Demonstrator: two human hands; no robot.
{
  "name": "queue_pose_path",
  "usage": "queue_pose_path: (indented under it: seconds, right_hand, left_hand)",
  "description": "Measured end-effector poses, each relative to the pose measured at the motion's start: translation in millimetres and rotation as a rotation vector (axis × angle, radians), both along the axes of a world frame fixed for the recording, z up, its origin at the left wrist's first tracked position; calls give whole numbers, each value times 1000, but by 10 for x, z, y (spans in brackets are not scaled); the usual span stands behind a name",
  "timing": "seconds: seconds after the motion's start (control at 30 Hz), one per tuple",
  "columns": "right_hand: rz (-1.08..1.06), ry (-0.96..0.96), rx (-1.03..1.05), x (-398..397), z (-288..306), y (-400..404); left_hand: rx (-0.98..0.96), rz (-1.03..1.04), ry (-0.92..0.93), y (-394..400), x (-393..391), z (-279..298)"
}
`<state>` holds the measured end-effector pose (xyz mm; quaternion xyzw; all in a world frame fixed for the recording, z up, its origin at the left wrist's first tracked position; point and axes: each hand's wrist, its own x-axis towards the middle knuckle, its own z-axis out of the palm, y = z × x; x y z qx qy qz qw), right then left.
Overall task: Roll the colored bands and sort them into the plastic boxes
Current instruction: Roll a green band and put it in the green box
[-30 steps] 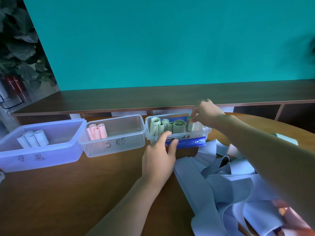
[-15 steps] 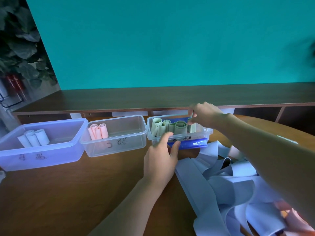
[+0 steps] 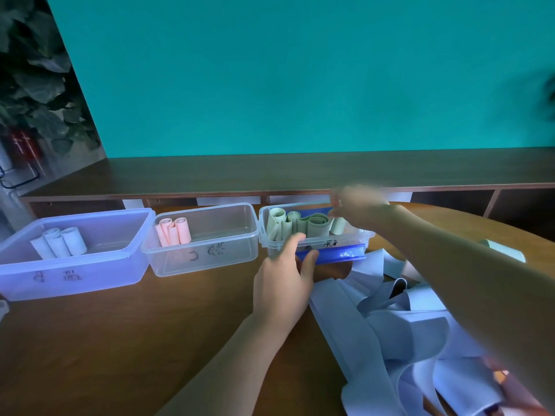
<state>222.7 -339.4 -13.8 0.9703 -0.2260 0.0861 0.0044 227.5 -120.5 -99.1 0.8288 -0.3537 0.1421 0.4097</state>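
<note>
Worktop (image 3: 150, 340): three plastic boxes in a far row, each holding rolled bands. Left box (image 3: 90, 274), middle box (image 3: 210, 259) touching beside it, right box (image 3: 354, 237) atop a lid (image 3: 339, 253). Loose bands (image 3: 390, 325) heaped near right. Shelf (image 3: 270, 172) behind.

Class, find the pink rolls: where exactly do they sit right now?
In the head view, the pink rolls stand at the left end of the middle clear box, between the blue-tinted box and the green-roll box.

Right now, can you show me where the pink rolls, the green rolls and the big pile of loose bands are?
pink rolls (image 3: 173, 235): head view, on the middle roll's side.
green rolls (image 3: 317, 227): head view, on the wide roll's front.
pile of loose bands (image 3: 399, 334): head view, on a pale blue band in the middle.
</note>
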Motion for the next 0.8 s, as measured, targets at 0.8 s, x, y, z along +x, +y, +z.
queue_pose_path:
  seconds: [0.8]
  right_hand:
    - [224,208,-103,12,121,-146]
  left_hand:
    - [17,-11,-8,10,16,-10]
